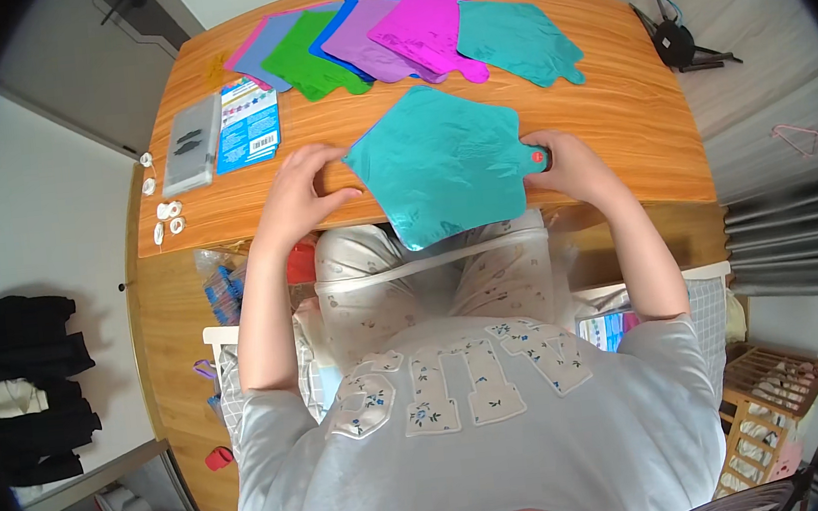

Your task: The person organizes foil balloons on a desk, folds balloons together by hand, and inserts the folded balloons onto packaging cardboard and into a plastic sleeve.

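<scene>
A flat, uninflated teal foil balloon (pixel 449 158) lies over the table's front edge, its lower part overhanging toward my lap. At its right side is a short tab with a round red sticker (pixel 538 156). My right hand (pixel 566 166) is closed around that tab, the fingers partly hidden by the palm. My left hand (pixel 309 191) rests on the table by the balloon's left corner. Its thumb and fingers are apart, with the fingertips close to the corner; whether they touch it is hard to make out.
Along the back lie overlapping flat foil balloons: green (pixel 311 56), lilac (pixel 364 38), magenta (pixel 422 32), another teal (pixel 521 40). At left are a clear plastic sleeve (pixel 192 148), blue printed cards (pixel 247 128) and several white ribbon rolls (pixel 168 212). A black router (pixel 676 41) stands beyond the right edge.
</scene>
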The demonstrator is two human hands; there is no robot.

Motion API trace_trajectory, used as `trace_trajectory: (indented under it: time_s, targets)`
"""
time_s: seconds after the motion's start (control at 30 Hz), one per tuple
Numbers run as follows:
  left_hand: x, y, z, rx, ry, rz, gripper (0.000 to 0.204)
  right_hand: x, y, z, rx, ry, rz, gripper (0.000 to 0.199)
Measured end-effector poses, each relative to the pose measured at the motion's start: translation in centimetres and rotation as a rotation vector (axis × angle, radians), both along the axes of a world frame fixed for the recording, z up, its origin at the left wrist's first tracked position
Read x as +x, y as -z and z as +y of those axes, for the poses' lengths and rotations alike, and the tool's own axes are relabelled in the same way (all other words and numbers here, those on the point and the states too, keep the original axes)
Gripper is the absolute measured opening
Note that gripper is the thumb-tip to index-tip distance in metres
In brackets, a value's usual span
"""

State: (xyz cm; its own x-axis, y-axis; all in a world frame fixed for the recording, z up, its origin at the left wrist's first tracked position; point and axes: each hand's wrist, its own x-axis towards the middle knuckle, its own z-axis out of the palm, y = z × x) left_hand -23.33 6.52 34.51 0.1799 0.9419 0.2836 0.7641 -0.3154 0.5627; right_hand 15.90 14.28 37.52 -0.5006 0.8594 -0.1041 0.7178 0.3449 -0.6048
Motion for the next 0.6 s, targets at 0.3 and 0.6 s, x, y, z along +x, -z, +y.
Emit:
trace_trajectory:
  time_s: [0.3, 0.6]
  targets:
    - [-1.0, 0.8, 1.6, -0.142, -0.026, -0.158, 0.035, 0.7, 0.4, 0.2, -0.027, 0.011, 0.052, 0.053]
    - [-1.7, 1.3, 2.2, -0.094, 0.026, -0.214, 0.028, 1.1, 0.9, -0.6, -0.012, 0.056, 0.297, 0.074]
